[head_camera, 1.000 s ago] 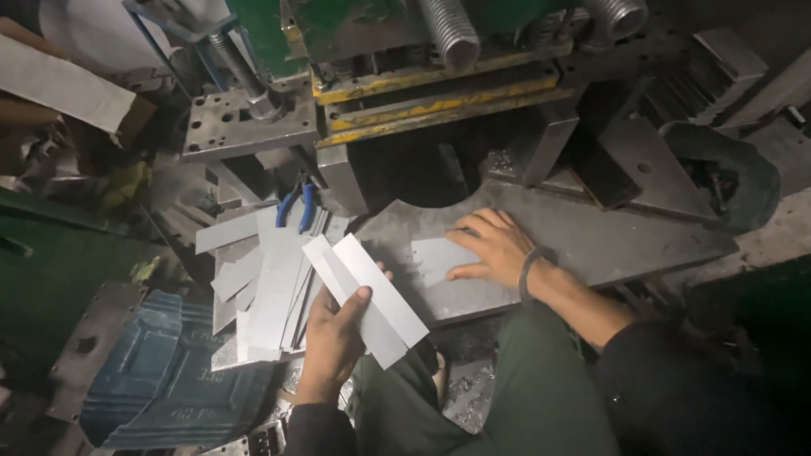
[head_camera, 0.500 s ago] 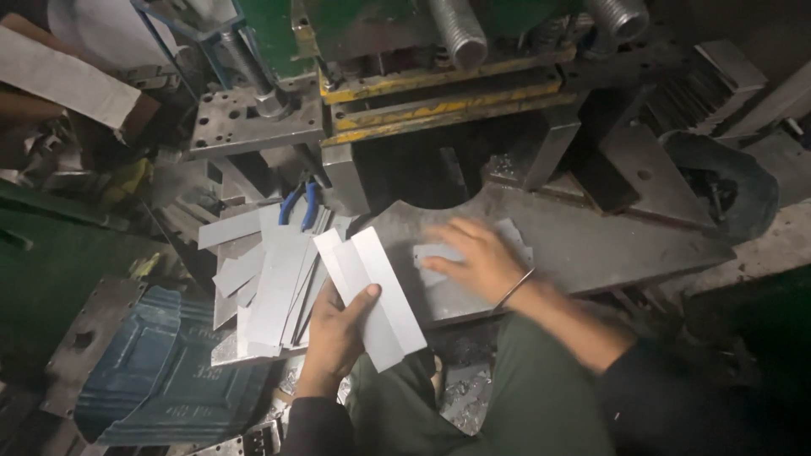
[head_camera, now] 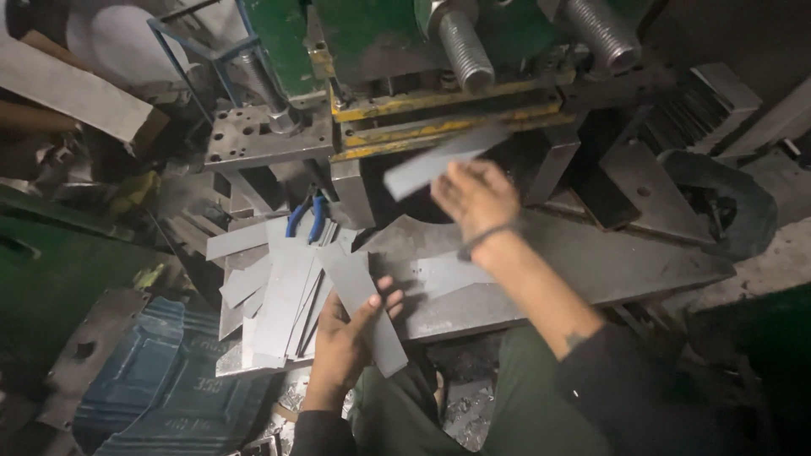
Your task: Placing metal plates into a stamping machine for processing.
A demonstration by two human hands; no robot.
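Now, feeding: right hand (head_camera: 477, 196) grips metal strip (head_camera: 441, 160) at press die (head_camera: 448, 127), twelve o'clock.
Left hand (head_camera: 351, 333): clenched on spare strips (head_camera: 365, 306), six o'clock.
Next: square insertion.

Our right hand (head_camera: 476, 196) now lifts one metal strip (head_camera: 443, 160) off the steel plate (head_camera: 591, 262) toward the press (head_camera: 439, 118); left hand (head_camera: 346, 338) holds fewer strips (head_camera: 363, 308).
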